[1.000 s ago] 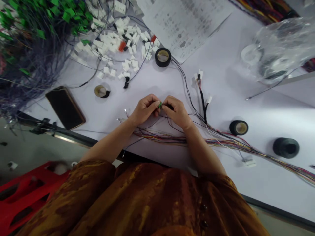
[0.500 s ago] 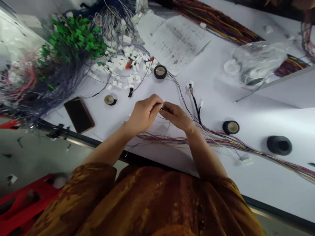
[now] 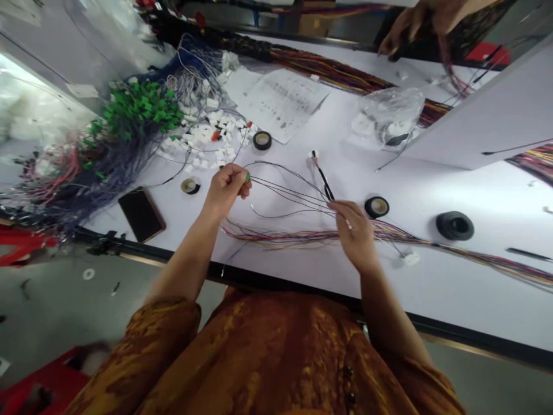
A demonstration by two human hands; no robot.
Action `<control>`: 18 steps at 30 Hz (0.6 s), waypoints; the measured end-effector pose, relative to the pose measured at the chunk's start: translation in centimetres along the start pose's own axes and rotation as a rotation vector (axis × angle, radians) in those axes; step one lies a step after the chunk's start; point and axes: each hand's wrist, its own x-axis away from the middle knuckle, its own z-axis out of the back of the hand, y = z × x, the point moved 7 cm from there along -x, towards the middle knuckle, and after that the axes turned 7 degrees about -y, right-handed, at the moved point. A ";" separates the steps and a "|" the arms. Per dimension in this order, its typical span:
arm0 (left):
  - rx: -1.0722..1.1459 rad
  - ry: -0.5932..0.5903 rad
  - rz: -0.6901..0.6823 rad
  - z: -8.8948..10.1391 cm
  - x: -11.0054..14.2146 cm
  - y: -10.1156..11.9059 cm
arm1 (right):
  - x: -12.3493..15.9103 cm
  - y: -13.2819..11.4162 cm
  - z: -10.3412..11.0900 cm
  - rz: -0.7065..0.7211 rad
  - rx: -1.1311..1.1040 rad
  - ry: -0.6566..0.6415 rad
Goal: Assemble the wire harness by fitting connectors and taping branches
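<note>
Pinched in my left hand (image 3: 227,189) is a small green connector (image 3: 247,178), its far side hidden by the fingers. Thin dark wires (image 3: 287,189) run from it to my right hand (image 3: 353,230), whose fingers are closed on them near the black-taped branch (image 3: 327,185). That branch ends in a small white connector (image 3: 314,154). Below both hands, a long bundle of multicoloured wires (image 3: 289,236) lies along the table. One loose dark wire curls between the hands, with a bare terminal at its tip.
Left of my hands are white connectors (image 3: 203,138), green connectors (image 3: 142,109) and a phone (image 3: 141,214). Black tape rolls (image 3: 377,206) lie about. Printed paper (image 3: 280,104) and a plastic bag (image 3: 389,112) are farther back. Another person's hand (image 3: 415,26) is across the table.
My hands have moved apart from their shared pinch: left to the left with the green connector, right to the right along the wires. The camera view has shifted, showing another person's hand.
</note>
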 end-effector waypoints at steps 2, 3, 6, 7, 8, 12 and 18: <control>0.152 0.017 0.077 0.2 -0.1 -1.9 | 1.2 1.6 1.8 -0.154 -0.275 -0.071; 0.226 0.015 0.108 0.3 -0.2 -2.8 | 1.7 2.7 3.0 -0.228 -0.388 -0.100; 0.386 -0.009 0.153 0.1 -0.1 -4.4 | 2.1 6.7 8.7 -0.389 -0.312 -0.019; 0.416 -0.011 0.153 0.1 0.0 -4.7 | 1.8 7.9 10.7 -0.437 -0.111 0.034; 0.433 -0.010 0.151 0.0 0.1 -4.8 | 1.3 8.5 12.6 -0.465 0.141 0.102; 0.408 -0.012 0.105 -0.3 0.4 -4.6 | -3.1 4.6 10.5 -0.227 0.567 0.297; 0.273 -0.054 -0.065 0.0 0.8 -3.2 | -9.4 -7.3 -11.5 0.198 0.358 -0.227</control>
